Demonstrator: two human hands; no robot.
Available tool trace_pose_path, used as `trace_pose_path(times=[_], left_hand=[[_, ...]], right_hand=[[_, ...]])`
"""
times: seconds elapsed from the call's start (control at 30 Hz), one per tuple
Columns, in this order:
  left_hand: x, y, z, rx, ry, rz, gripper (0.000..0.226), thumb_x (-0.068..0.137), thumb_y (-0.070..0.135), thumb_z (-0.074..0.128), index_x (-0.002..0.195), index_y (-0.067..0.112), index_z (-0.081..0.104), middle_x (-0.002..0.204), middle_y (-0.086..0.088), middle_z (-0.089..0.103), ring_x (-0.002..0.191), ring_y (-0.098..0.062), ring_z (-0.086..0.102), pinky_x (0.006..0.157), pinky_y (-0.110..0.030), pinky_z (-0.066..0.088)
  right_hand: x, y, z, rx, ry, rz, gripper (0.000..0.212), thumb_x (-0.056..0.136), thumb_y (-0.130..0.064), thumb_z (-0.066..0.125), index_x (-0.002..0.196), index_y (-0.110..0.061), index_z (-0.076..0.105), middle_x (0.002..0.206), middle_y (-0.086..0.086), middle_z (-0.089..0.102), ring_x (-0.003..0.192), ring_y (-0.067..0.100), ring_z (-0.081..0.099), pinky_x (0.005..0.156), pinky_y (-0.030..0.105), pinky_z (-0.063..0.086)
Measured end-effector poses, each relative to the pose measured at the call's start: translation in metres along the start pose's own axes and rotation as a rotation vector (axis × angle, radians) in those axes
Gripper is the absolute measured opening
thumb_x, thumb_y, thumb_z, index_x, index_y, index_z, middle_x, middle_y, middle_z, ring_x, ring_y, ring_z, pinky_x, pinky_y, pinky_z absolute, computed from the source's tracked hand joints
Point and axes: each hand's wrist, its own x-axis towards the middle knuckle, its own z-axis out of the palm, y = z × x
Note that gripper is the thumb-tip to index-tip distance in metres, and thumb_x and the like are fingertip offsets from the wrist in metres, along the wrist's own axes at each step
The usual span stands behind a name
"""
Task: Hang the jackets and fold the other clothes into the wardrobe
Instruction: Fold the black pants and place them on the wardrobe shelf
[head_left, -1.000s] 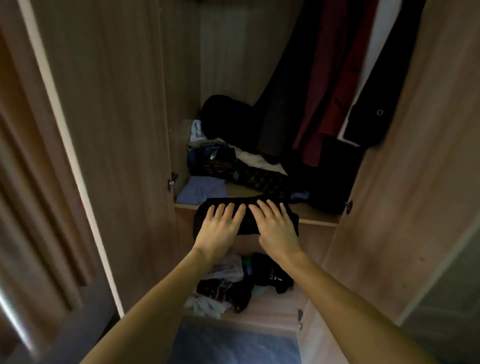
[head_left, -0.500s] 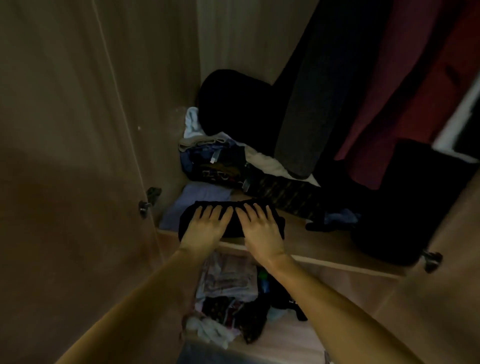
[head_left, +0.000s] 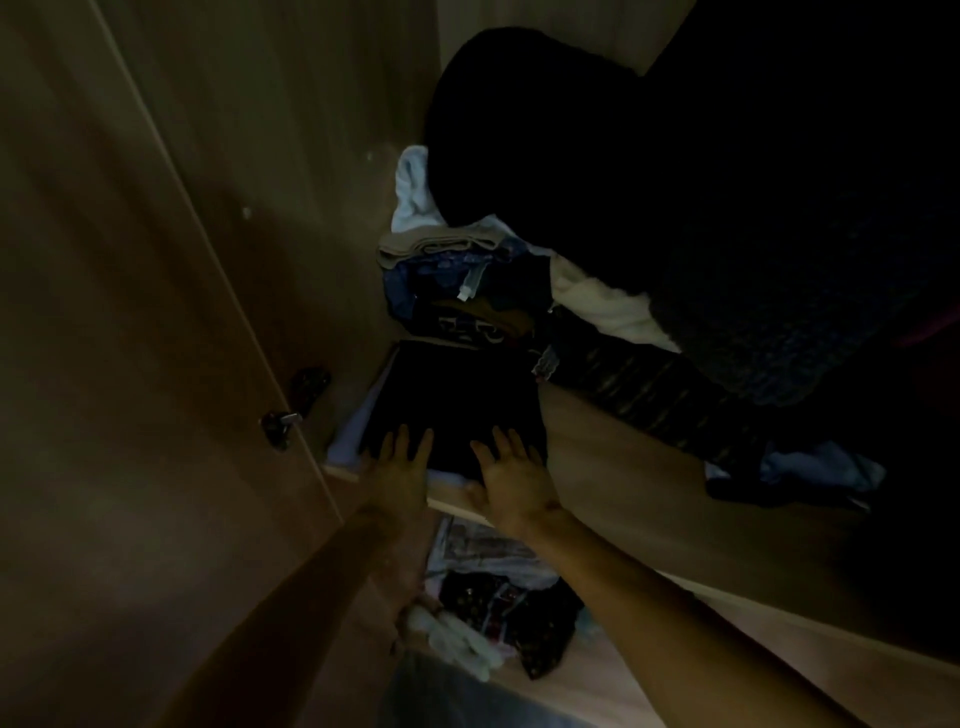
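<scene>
Now | both hands' fingers (head_left: 410, 441) flat on folded black garment (head_left: 457, 400) | shelf (head_left: 613, 467)

The folded garment (head_left: 457, 410) is black, lying over something pale lilac (head_left: 349, 441). Behind it the pile (head_left: 467, 296) shows dark blue, a beige fold (head_left: 436, 244) and a white tag (head_left: 466, 288). A pale blue cloth (head_left: 413, 187) sits against the black bundle (head_left: 524, 135). A white cloth (head_left: 602, 306) meets a dark striped piece (head_left: 649, 395) (stripes faint in the dim light). The shelf (head_left: 613, 467) and door (head_left: 156, 312) are light wood-grain. Lower heap (head_left: 498, 597): dark patterned with white.
</scene>
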Motion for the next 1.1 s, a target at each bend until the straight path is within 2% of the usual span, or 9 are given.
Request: trace_pose_path(times=[0.07, 0.13, 0.2, 0.27, 0.33, 0.5, 0.63, 0.9, 1.1], left_hand=[[-0.003, 0.008, -0.015, -0.063, 0.029, 0.009, 0.063, 0.070, 0.019, 0.072, 0.129, 0.007, 0.056, 0.124, -0.033, 0.054, 0.109, -0.048, 0.057, 0.084, -0.064, 0.045], [-0.005, 0.015, -0.031, -0.096, 0.112, -0.011, 0.059, 0.089, 0.034, 0.053, 0.142, 0.012, 0.039, 0.141, -0.026, 0.041, 0.129, -0.040, 0.041, 0.102, -0.054, 0.032], [-0.009, 0.021, -0.049, -0.104, 0.161, 0.036, 0.054, 0.092, 0.037, 0.046, 0.139, 0.011, 0.045, 0.136, -0.023, 0.048, 0.125, -0.038, 0.047, 0.099, -0.051, 0.038], [-0.018, 0.023, -0.063, -0.100, 0.148, 0.082, 0.049, 0.084, 0.038, 0.048, 0.119, 0.007, 0.064, 0.110, -0.023, 0.065, 0.101, -0.039, 0.063, 0.080, -0.051, 0.051], [-0.035, 0.023, -0.078, -0.124, 0.201, 0.115, 0.049, 0.083, 0.041, 0.046, 0.111, 0.006, 0.068, 0.102, -0.021, 0.069, 0.094, -0.038, 0.066, 0.075, -0.049, 0.052], [-0.110, 0.029, -0.115, -0.228, 0.296, 0.169, 0.064, 0.090, 0.050, 0.027, 0.122, 0.007, 0.061, 0.120, -0.021, 0.062, 0.112, -0.039, 0.056, 0.092, -0.050, 0.043], [-0.181, 0.041, -0.132, -0.252, 0.330, 0.245, 0.057, 0.095, 0.049, 0.028, 0.137, 0.014, 0.046, 0.138, -0.013, 0.049, 0.129, -0.032, 0.041, 0.107, -0.046, 0.029], [-0.314, 0.074, -0.141, -0.293, 0.321, 0.417, 0.066, 0.091, 0.055, 0.021, 0.129, 0.011, 0.052, 0.125, -0.015, 0.059, 0.116, -0.035, 0.052, 0.099, -0.049, 0.038], [-0.383, 0.116, -0.149, -0.315, 0.278, 0.522, 0.071, 0.088, 0.057, 0.014, 0.128, 0.013, 0.052, 0.126, -0.012, 0.058, 0.122, -0.033, 0.048, 0.104, -0.050, 0.032]], right_hand=[[0.000, -0.001, -0.007, 0.012, 0.075, 0.000, 0.059, 0.096, -0.038, 0.044, 0.148, -0.018, 0.025, 0.156, 0.014, 0.019, 0.142, 0.031, 0.017, 0.113, 0.045, 0.020], [-0.006, -0.005, -0.020, 0.045, 0.149, 0.000, 0.057, 0.097, -0.041, 0.042, 0.147, -0.017, 0.028, 0.154, 0.014, 0.024, 0.141, 0.030, 0.022, 0.113, 0.043, 0.022], [-0.017, -0.009, -0.036, 0.074, 0.214, 0.005, 0.054, 0.098, -0.041, 0.039, 0.146, -0.017, 0.031, 0.153, 0.014, 0.028, 0.140, 0.030, 0.025, 0.111, 0.042, 0.025], [-0.034, -0.013, -0.052, 0.105, 0.280, 0.032, 0.053, 0.099, -0.040, 0.039, 0.145, -0.016, 0.033, 0.152, 0.014, 0.031, 0.139, 0.030, 0.027, 0.110, 0.041, 0.028], [-0.057, -0.018, -0.068, 0.123, 0.331, 0.068, 0.051, 0.099, -0.039, 0.039, 0.144, -0.015, 0.036, 0.150, 0.015, 0.033, 0.136, 0.031, 0.032, 0.109, 0.040, 0.031], [-0.132, -0.039, -0.097, 0.123, 0.427, 0.127, 0.048, 0.096, -0.038, 0.040, 0.135, -0.011, 0.048, 0.135, 0.018, 0.051, 0.116, 0.036, 0.052, 0.095, 0.042, 0.044], [-0.213, -0.067, -0.104, 0.053, 0.508, 0.170, 0.044, 0.097, -0.037, 0.040, 0.132, -0.012, 0.051, 0.130, 0.012, 0.056, 0.114, 0.031, 0.054, 0.093, 0.039, 0.045], [-0.373, -0.114, -0.080, 0.036, 0.527, 0.364, 0.044, 0.098, -0.037, 0.042, 0.132, -0.012, 0.052, 0.129, 0.010, 0.058, 0.115, 0.030, 0.054, 0.097, 0.038, 0.040], [-0.466, -0.122, -0.073, 0.029, 0.577, 0.485, 0.044, 0.098, -0.038, 0.042, 0.133, -0.014, 0.051, 0.129, 0.007, 0.057, 0.115, 0.028, 0.054, 0.097, 0.036, 0.042]])
